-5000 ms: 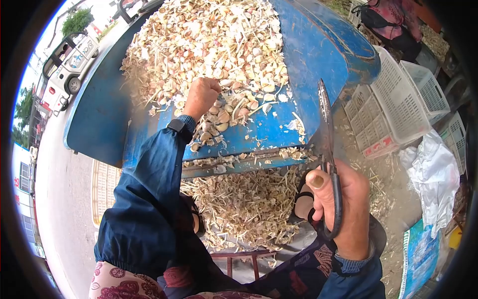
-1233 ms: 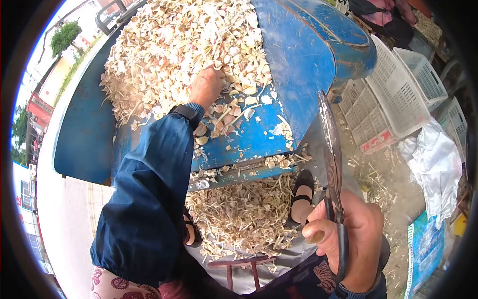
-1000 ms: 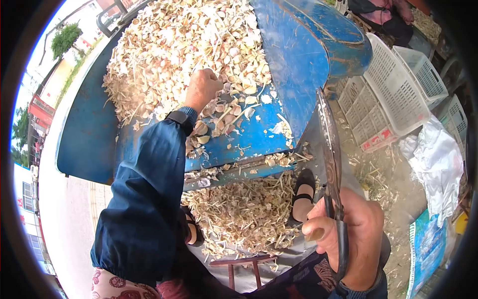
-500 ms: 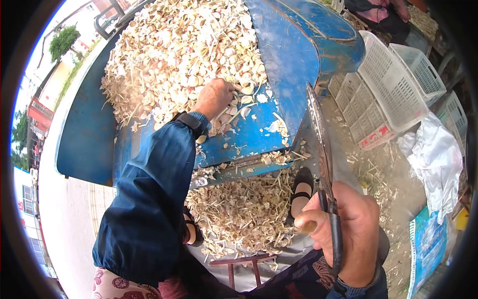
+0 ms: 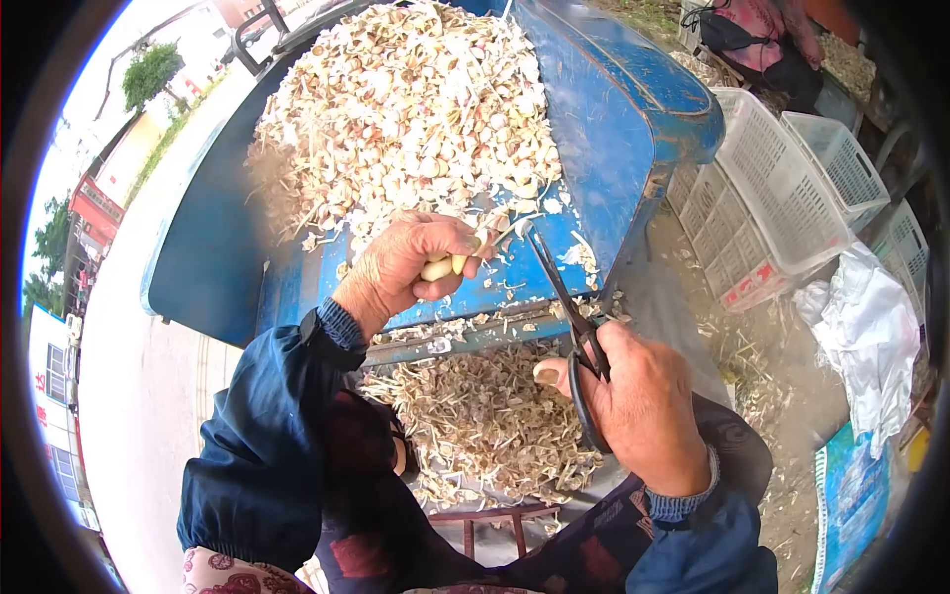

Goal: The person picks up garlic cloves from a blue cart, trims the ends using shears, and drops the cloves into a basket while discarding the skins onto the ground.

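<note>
My left hand (image 5: 408,259) is closed around some pale garlic cloves (image 5: 445,266), their yellowish-white sides showing between the fingers. A thin stem pokes out past its fingertips to the right. My right hand (image 5: 643,401) grips dark scissors (image 5: 562,287) by their black handles, thumb on the near loop. The blades point up and left, with the tips close to the stem's end. Behind both hands lies a big heap of loose garlic cloves and peel (image 5: 426,109) in a blue metal bed (image 5: 203,247).
Dry stems and skins (image 5: 495,426) are piled below the bed's edge, between my knees. White plastic crates (image 5: 782,178), a white sack (image 5: 861,327) and a blue bag (image 5: 853,495) stand on the right. Another person (image 5: 762,49) sits at the upper right.
My left hand has lifted from the heap's edge and come nearer, now holding garlic cloves. My right hand has brought the scissors leftward, their tips swinging toward the left hand.
</note>
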`<control>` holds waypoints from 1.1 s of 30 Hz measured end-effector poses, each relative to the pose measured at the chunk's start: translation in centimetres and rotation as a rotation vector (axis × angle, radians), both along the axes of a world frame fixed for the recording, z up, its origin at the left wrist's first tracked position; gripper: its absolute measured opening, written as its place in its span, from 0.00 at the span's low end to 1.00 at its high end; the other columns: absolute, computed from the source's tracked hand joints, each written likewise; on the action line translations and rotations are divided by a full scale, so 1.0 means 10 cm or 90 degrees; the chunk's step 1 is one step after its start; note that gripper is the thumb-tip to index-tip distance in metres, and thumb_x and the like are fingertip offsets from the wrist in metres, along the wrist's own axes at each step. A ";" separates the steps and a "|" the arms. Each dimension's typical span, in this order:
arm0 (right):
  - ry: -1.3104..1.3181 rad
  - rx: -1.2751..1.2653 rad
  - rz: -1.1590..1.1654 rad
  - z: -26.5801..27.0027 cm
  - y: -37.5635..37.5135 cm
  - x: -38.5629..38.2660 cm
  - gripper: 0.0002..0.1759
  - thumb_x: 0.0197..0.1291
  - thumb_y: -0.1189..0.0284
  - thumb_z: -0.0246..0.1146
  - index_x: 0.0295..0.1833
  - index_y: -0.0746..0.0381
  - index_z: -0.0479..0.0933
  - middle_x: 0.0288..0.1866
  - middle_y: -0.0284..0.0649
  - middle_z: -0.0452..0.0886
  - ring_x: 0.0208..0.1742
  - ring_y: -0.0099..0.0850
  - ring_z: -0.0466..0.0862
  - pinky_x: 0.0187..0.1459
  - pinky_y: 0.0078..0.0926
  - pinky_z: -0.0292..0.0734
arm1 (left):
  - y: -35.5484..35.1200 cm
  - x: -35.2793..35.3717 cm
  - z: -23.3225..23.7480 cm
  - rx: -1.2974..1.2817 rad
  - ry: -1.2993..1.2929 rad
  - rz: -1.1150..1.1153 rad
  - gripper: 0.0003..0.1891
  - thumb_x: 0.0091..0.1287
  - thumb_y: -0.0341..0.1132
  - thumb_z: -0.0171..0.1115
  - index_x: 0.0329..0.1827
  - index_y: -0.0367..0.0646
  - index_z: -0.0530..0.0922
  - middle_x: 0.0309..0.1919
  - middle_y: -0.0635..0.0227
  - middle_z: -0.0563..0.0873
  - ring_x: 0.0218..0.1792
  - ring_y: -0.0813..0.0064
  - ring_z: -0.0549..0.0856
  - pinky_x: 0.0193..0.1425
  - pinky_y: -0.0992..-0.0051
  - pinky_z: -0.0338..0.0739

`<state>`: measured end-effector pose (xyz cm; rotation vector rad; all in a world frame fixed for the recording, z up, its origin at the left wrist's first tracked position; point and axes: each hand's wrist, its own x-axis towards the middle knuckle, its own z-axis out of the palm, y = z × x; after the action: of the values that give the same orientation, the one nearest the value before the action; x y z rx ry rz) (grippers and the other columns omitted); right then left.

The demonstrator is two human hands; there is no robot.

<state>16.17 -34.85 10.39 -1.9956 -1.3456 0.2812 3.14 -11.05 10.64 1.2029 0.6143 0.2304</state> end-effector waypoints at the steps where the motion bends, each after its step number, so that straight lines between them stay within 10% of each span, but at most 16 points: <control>1: -0.036 -0.003 0.013 -0.01 0.00 -0.03 0.28 0.57 0.48 0.69 0.29 0.64 0.72 0.21 0.46 0.78 0.26 0.50 0.80 0.33 0.47 0.70 | -0.06 -0.07 0.06 -0.007 -0.004 -0.010 0.07 0.57 0.28 0.61 0.31 0.31 0.77 0.25 0.59 0.81 0.10 0.82 0.67 0.11 0.82 0.55; 22: -0.066 0.002 0.116 0.13 -0.03 -0.15 0.26 0.55 0.52 0.71 0.27 0.64 0.73 0.20 0.49 0.80 0.26 0.49 0.83 0.28 0.44 0.74 | -0.63 -0.36 0.46 0.138 0.056 0.030 0.09 0.58 0.29 0.64 0.34 0.29 0.83 0.21 0.63 0.81 0.11 0.84 0.68 0.14 0.83 0.57; 29: 0.466 -0.010 0.166 0.13 -0.08 -0.12 0.28 0.65 0.48 0.63 0.33 0.65 0.76 0.16 0.25 0.67 0.19 0.16 0.69 0.21 0.19 0.66 | -0.76 -0.45 0.60 0.199 0.046 0.040 0.07 0.59 0.29 0.64 0.33 0.31 0.84 0.20 0.67 0.80 0.11 0.85 0.69 0.14 0.82 0.58; 33: 0.366 0.051 0.176 0.00 -0.06 -0.09 0.36 0.61 0.38 0.61 0.27 0.65 0.73 0.16 0.27 0.64 0.19 0.18 0.65 0.19 0.23 0.59 | -0.81 -0.77 0.60 0.178 0.063 0.074 0.05 0.59 0.28 0.64 0.31 0.33 0.83 0.20 0.68 0.80 0.11 0.85 0.69 0.14 0.82 0.56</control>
<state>15.27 -35.42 10.35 -1.4928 -1.2186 0.8445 -4.53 -19.17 16.67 1.4552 0.7574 0.3661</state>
